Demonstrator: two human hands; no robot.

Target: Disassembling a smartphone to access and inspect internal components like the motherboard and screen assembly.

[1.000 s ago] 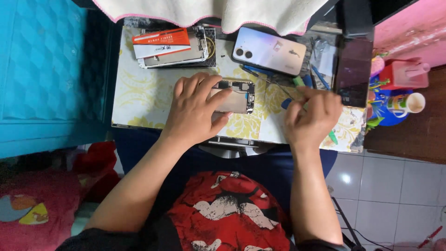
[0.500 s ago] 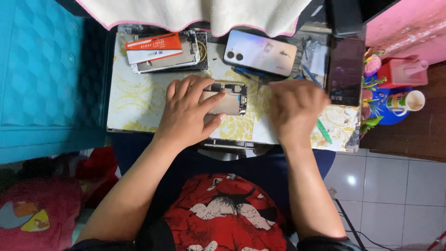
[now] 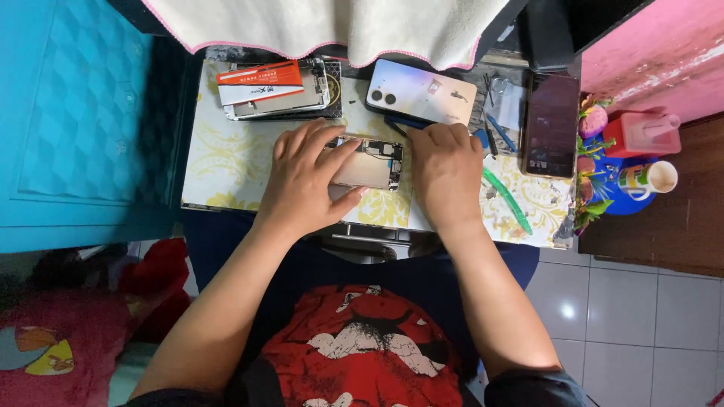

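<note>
Since half a second ago, right hand (image 3: pixel 446 175) has shifted in toward the opened phone (image 3: pixel 371 163) and now rests palm-down just beside its right end, fingers curled; cannot tell whether they pinch anything. Left hand (image 3: pixel 308 181) lies over the opened phone's left part, fingers spread flat on it, thumb under its near edge. Opened phone sits mid-table (image 3: pixel 226 166), circuitry exposed. Beyond it: iridescent phone back (image 3: pixel 421 101) and a stack of phone parts with an orange card (image 3: pixel 260 81). Right of it: green pry tool (image 3: pixel 507 199), dark phone (image 3: pixel 552 125).
</note>
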